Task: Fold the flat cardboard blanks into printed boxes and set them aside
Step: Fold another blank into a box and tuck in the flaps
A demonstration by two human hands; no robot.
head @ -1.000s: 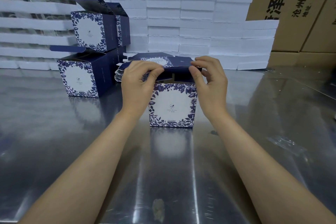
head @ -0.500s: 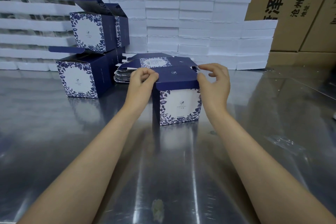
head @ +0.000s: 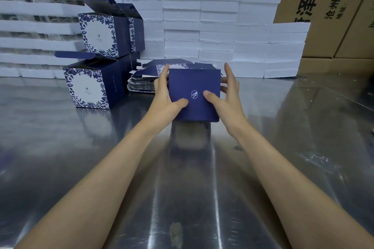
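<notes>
A navy box (head: 194, 87) with a small white logo on the face turned toward me is held just above the steel table (head: 101, 157). My left hand (head: 165, 95) grips its left side, thumb on the near face. My right hand (head: 224, 95) grips the right side, thumb next to the logo and fingers around the far edge. Behind the box lies a pile of flat printed blanks (head: 143, 79). Two folded blue-and-white floral boxes stand at the left, one (head: 107, 34) stacked on the other (head: 91, 87), both with lids open.
White foam slabs (head: 218, 26) are stacked in a wall along the back of the table. Brown shipping cartons (head: 332, 6) with printed lettering rise behind them at the right. A scrap of clear plastic (head: 315, 157) lies on the table at the right.
The box stood upright with its floral face toward me while both hands pressed the lid shut. It is now lifted and tipped so the plain navy logo face points at me.
</notes>
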